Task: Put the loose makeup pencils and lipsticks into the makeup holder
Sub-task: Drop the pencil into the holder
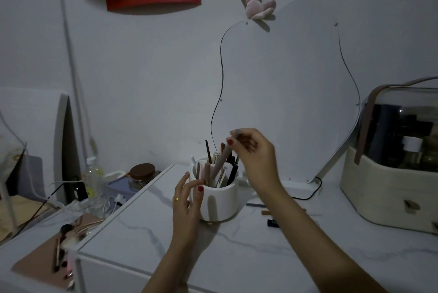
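A white round makeup holder (219, 202) stands on the marble-look tabletop, with several pencils and brushes upright inside. My right hand (253, 152) is above its rim, fingers pinched on the top of a beige makeup pencil (220, 162) whose lower end is inside the holder. Against the holder's left side rests my left hand (187, 200), fingers spread. Loose on the table to the right of the holder lie a thin dark pencil (256, 204), a brown pencil (265, 212) and a small dark lipstick (273, 223), partly hidden by my right forearm.
A wavy-edged mirror (284, 103) leans against the wall behind the holder. A cream cosmetics case with a clear lid (391, 174) stands at the right. Lower left holds a pink pad with brushes (59, 252), a bottle (92, 179), a brown-lidded jar (142, 174) and cables.
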